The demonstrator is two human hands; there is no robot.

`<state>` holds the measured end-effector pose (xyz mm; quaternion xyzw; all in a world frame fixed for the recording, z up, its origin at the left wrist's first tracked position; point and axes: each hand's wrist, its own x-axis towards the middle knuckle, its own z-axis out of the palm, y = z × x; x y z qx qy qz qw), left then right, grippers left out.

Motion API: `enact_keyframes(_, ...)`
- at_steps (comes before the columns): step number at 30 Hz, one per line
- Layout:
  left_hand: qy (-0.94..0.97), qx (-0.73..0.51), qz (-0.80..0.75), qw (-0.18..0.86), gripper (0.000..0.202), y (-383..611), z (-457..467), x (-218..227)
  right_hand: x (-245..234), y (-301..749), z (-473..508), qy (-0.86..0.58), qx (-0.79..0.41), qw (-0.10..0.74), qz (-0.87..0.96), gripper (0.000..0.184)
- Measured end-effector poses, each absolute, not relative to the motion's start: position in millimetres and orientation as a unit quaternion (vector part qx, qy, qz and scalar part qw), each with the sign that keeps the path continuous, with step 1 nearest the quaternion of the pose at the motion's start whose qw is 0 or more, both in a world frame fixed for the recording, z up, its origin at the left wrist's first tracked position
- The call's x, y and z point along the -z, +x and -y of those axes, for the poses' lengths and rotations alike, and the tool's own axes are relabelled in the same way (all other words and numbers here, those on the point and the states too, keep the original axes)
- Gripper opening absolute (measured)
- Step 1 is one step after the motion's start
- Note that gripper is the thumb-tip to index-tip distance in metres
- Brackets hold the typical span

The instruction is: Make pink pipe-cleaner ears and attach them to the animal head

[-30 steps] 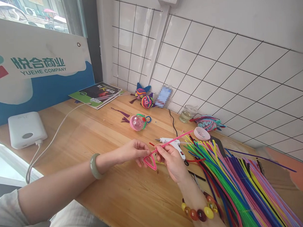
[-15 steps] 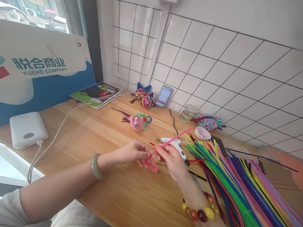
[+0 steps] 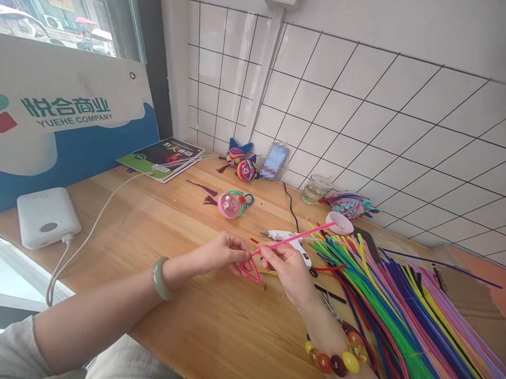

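Wooden table (image 3: 175,225) here. The glue gun (image 3: 285,236) is half hidden behind my right hand (image 3: 287,271), and the pipe cleaner pile (image 3: 406,300) runs off frame. Left hand (image 3: 224,255) and right are both pinched on a pink pipe cleaner (image 3: 296,238) just above the tabletop. White tiled wall (image 3: 357,97) behind.

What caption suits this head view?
Left hand and right hand pinch a fuzzy pink pipe cleaner bent into a triangle.
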<state>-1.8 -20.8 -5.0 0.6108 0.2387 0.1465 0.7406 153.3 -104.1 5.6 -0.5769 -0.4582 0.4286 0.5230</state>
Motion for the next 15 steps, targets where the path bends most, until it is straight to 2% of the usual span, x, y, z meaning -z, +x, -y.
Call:
enact_keyframes(5,0.607,-0.155,-0.252,0.737,0.022,-1.2,19.9,7.0,-9.1,151.8,105.3,-0.586,-0.402,0.509,0.486,0.020)
enact_keyframes(15,0.592,-0.191,-0.275,0.733,0.023,-0.8,18.8,6.1,-12.3,144.9,106.8,-0.576,-0.258,0.492,0.599,0.015)
